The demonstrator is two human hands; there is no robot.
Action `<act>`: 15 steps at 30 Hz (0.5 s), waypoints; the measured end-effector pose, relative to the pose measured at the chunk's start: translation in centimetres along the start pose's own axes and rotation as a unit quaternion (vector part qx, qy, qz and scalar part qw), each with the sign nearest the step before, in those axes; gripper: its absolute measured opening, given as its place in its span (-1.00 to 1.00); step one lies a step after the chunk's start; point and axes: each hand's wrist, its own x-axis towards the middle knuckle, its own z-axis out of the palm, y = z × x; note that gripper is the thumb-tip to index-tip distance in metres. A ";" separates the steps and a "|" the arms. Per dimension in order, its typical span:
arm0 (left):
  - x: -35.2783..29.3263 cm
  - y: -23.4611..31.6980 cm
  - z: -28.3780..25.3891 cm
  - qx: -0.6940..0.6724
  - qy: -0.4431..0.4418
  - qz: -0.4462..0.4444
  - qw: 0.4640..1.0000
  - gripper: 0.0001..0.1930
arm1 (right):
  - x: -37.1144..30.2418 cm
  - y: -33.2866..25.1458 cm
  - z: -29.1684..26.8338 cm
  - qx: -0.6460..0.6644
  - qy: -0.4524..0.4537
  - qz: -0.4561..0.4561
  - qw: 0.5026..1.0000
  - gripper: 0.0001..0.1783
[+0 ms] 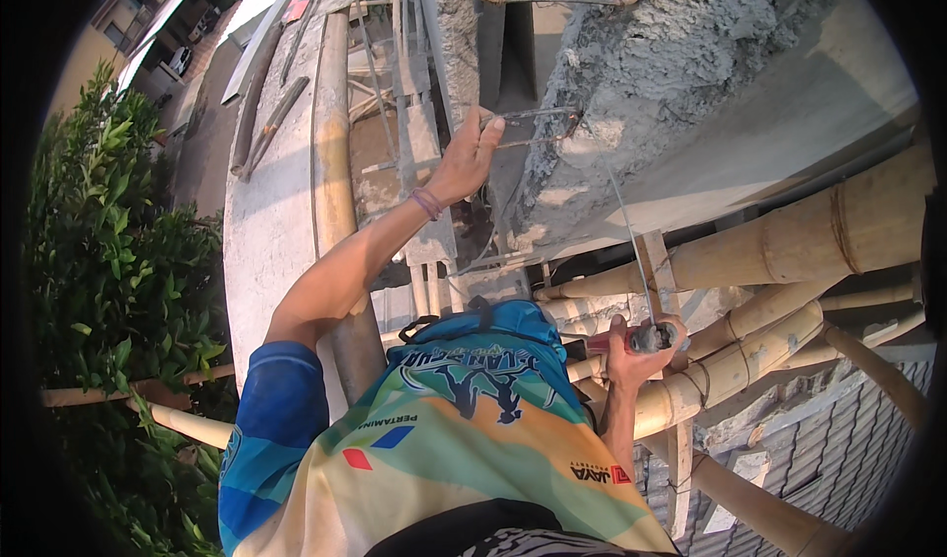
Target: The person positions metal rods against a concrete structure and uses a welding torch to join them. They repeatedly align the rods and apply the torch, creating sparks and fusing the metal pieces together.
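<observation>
The left hand (468, 159), with a bracelet (427, 203) at its wrist, reaches forward and curls its fingers at the near ends of 2 thin rods (538, 113) jutting from the rough grey concrete (681, 54); whether it grips them or the edge beside them, I cannot tell. The right hand (639, 353) is clasped around a tool (650, 338), its long, thin metal part slanting up toward the concrete. The tool is right of the shirt (483, 409), near the bamboo poles (789, 241). Roof tiles (838, 458) lie lower right; a pale ledge (276, 212) and a tree (109, 261) are at left.
</observation>
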 end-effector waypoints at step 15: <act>0.1 -0.1 0.0 -0.005 -0.002 0.009 1.000 -0.62 | 0.6 -0.2 0.2 -0.083 -0.005 -0.038 0.996 -0.40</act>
